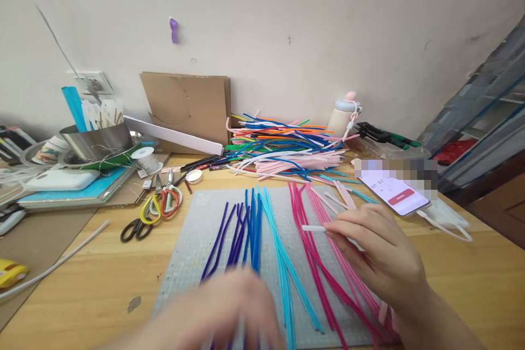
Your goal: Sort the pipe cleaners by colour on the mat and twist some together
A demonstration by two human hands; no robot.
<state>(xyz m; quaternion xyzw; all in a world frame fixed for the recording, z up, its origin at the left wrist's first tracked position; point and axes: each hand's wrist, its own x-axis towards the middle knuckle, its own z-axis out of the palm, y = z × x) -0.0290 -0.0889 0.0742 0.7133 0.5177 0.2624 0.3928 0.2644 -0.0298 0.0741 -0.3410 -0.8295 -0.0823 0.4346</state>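
Note:
My right hand (pixel 375 254) is closed in a pinch on a white pipe cleaner (pixel 314 228), whose short end sticks out to the left of the fingertips. It is held above the pink pipe cleaners (pixel 334 240) and the magenta pipe cleaners (pixel 309 254). My left hand (pixel 241 306), smeared by motion, is low over the purple pipe cleaners (pixel 221 235) and blue pipe cleaners (pixel 254 229); whether its fingers hold anything cannot be made out. Light blue pipe cleaners (pixel 283 262) lie between the hands. These colour groups rest on a grey cutting mat (pixel 184 251).
Behind the mat is a pile of mixed pipe cleaners (pixel 287 147). Scissors (pixel 158 205) lie at its left, near a thread spool (pixel 145 159) and a metal pot (pixel 102 142). A phone (pixel 394 188) with a cable and a bottle (pixel 342 117) are at the right.

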